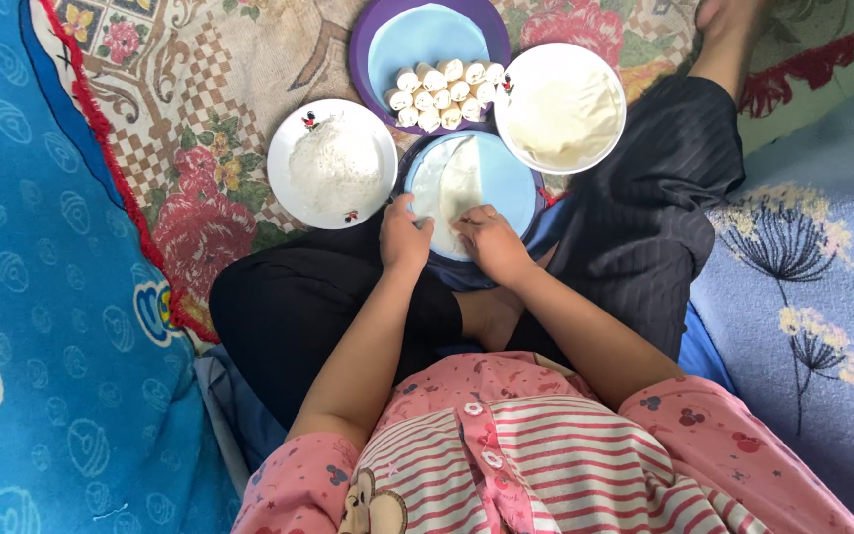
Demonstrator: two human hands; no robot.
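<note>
While both hands rest on the blue plate, the thin white wrapper lies flat under the fingertips. Fingers of the left hand press its near left edge. Those of the right hand curl over its near edge, pinching up a fold. Finished rolls sit on the purple plate beyond.

The left hand and right hand hide the wrapper's near edge.

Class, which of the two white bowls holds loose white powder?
The white bowl on the left, beside the left hand; the other white bowl holds stacked flat wrappers.
</note>
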